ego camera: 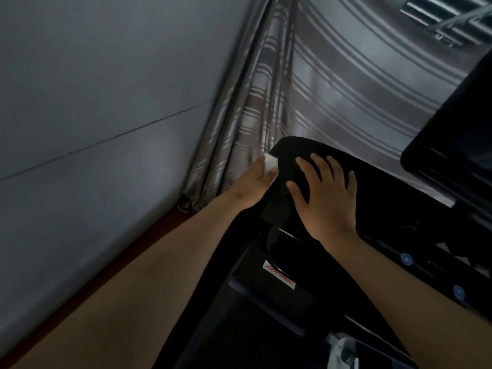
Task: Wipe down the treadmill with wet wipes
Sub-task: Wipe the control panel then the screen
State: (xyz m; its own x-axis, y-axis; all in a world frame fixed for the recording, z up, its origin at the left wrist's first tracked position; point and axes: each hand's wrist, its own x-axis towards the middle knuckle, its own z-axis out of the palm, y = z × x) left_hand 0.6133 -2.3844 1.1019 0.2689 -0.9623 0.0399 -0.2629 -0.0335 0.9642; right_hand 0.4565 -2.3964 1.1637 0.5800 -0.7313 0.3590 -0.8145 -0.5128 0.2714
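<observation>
The black treadmill (378, 182) fills the lower right, its rounded console end near the middle of the view. My left hand (253, 182) holds a white wet wipe (349, 162) against the console's left outer edge; only a corner of the wipe shows past my fingers. My right hand (326, 193) rests flat on top of the console, fingers spread and straight. Both bare forearms reach in from the bottom.
A grey wall (106, 102) takes up the left. A striped grey curtain (319, 83) hangs behind the treadmill. Two blue round buttons (406, 259) sit on the console's right side. A red-lettered label (278, 274) is on the frame below.
</observation>
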